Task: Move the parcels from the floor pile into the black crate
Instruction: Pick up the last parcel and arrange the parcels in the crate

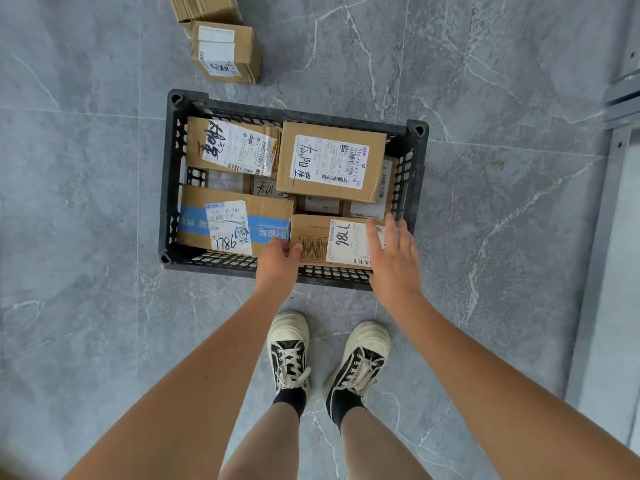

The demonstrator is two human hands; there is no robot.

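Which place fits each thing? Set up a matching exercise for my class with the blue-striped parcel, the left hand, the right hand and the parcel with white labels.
Things:
1. blue-striped parcel
2. left hand
3. right hand
4. parcel with white labels

Places or states:
A. on the floor beyond the black crate
B. open, fingers spread above the crate's near right corner
C. in the crate, near left
D. at the left end of the parcel marked 786

Pairs: 1-C, 2-D, 3-B, 4-A

Black crate [170,188] packed with parcels [330,161]; narrow gap mid-crate; floor [485,220] around open.
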